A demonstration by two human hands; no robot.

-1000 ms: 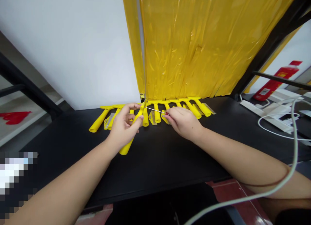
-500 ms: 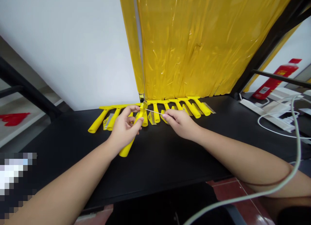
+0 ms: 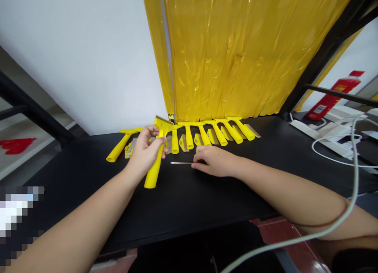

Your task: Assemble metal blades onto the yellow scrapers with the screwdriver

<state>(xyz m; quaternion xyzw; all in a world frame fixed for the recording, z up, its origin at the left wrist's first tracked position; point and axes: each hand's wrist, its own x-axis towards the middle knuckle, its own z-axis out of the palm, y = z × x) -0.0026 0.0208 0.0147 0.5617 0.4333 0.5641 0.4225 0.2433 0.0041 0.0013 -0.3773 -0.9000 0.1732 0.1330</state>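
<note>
Yellow plastic sheeting (image 3: 224,56) is hanging at the back, beside a plain white panel (image 3: 82,60). Black table (image 3: 189,206) is running below both. Pale cable (image 3: 356,166) is curving in front of the right forearm (image 3: 277,186). Yellow scrapers (image 3: 243,129) are lying in a row along the table's far edge, handles pointing toward the person; flat pieces with metal blades (image 3: 183,142) are lying between the handles. Red bottle (image 3: 335,94) is standing far right. Left hand (image 3: 147,151) is gripping one scraper (image 3: 155,170), fingers closed around its upper handle; it's tilting, head up and away, in front of the row. Right hand (image 3: 212,161) is pinching a thin metal rod (image 3: 180,163), its rear end hidden in the fingers. Rod's tip is pointing at the gripped scraper's handle, just beside, apart. Can't tell whether the rod is touching the table.
</note>
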